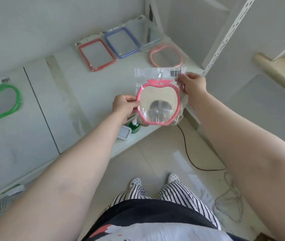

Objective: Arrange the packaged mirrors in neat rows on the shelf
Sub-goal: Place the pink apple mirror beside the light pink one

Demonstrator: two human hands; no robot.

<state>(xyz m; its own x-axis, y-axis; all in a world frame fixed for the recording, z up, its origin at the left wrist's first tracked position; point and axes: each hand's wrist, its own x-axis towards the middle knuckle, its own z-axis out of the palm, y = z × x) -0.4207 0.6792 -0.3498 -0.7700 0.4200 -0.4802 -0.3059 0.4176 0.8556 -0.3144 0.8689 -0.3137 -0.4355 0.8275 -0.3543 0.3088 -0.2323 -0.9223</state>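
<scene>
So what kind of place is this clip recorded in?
Probably a shop or stockroom display area. A white shelf on a slotted upright holds bagged mirrors, such as the red-framed mirror, and the pink apple-shaped mirror in both hands carries a barcode label.

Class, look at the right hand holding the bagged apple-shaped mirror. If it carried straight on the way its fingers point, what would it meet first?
The right hand points left, so it would likely push across the pink apple-shaped mirror in its clear plastic bag toward the left hand; depth is unclear.
</scene>
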